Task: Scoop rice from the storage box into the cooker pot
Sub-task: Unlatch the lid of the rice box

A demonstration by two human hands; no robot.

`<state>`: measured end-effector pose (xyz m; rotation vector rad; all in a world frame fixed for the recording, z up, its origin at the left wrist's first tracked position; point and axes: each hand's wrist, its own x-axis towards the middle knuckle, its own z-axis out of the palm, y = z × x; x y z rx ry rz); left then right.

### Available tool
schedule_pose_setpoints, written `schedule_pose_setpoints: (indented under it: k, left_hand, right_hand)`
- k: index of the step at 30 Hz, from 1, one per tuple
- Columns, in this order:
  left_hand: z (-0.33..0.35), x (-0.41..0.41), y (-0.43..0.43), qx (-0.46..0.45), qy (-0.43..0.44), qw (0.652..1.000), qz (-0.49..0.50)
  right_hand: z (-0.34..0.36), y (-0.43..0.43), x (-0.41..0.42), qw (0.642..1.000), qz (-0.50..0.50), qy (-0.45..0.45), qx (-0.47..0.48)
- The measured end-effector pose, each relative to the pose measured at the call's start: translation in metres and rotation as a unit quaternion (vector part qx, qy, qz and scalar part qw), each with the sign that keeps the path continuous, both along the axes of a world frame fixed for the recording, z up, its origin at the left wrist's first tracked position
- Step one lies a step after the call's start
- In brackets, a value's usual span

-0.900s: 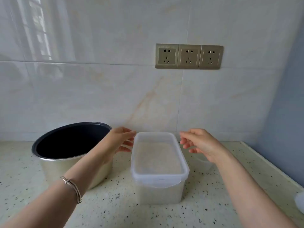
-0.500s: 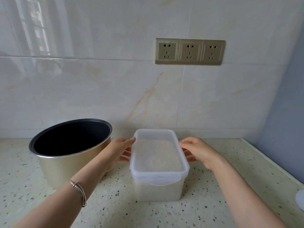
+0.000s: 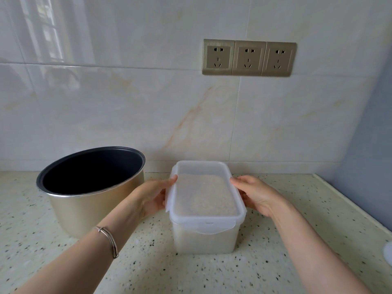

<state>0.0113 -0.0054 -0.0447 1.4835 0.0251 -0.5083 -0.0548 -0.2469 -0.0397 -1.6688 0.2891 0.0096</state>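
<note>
A clear plastic storage box [image 3: 204, 238] full of rice stands on the speckled counter, its translucent lid [image 3: 203, 194] still on top. My left hand [image 3: 151, 196] grips the lid's left side clip and my right hand [image 3: 257, 195] grips the right side clip. Left of the box stands the gold cooker pot [image 3: 84, 211] with a dark, empty inside. No scoop is in view.
The speckled counter [image 3: 212, 272] meets a tiled wall behind with three sockets [image 3: 249, 58]. A blue wall closes the right side. A white round object [image 3: 388, 252] shows at the right edge.
Both hands came down from beside the box's top and closed on the lid's side clips. The view has shifted slightly lower and closer.
</note>
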Motion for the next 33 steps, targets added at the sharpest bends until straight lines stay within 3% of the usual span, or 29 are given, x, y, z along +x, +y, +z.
schedule_pose_setpoints:
  k: [6,9,11,13,15,17,19,21,25,28,33]
  left_hand:
    - [0.003,0.002,0.0,0.044,-0.037,0.998,0.031]
    - [0.001,0.002,-0.003,0.069,-0.084,0.994,0.033]
    - [0.001,0.0,-0.007,0.15,-0.15,0.977,0.038]
    - [0.004,-0.004,-0.011,0.269,-0.249,0.928,0.07]
    - [0.008,-0.009,-0.017,0.32,-0.332,0.883,0.091]
    - [0.011,-0.017,-0.021,0.324,-0.385,0.86,0.085]
    - [0.012,-0.023,-0.024,0.334,-0.41,0.846,0.064]
    - [0.011,-0.026,-0.024,0.349,-0.413,0.84,0.039]
    - [0.006,-0.025,-0.018,0.345,-0.41,0.844,0.008]
    - [0.005,-0.027,-0.015,0.326,-0.411,0.851,0.008]
    - [0.006,-0.03,-0.013,0.337,-0.42,0.843,0.005]
  right_hand:
    - [0.0,-0.003,0.004,0.999,-0.039,-0.004,-0.037]
    - [0.002,-0.003,0.0,0.987,-0.049,-0.003,-0.15]
    - [0.006,-0.002,-0.003,0.946,-0.057,-0.028,-0.319]
    - [0.014,0.007,-0.009,0.888,-0.054,-0.108,-0.443]
    - [0.024,0.025,-0.017,0.856,0.009,-0.205,-0.474]
    - [0.029,0.047,-0.028,0.823,0.111,-0.25,-0.498]
    - [0.027,0.064,-0.035,0.768,0.169,-0.28,-0.551]
    - [0.02,0.072,-0.039,0.703,0.163,-0.35,-0.597]
    - [0.01,0.073,-0.042,0.619,0.141,-0.396,-0.663]
    - [0.006,0.075,-0.048,0.59,0.146,-0.378,-0.698]
    - [0.006,0.078,-0.054,0.596,0.143,-0.376,-0.695]
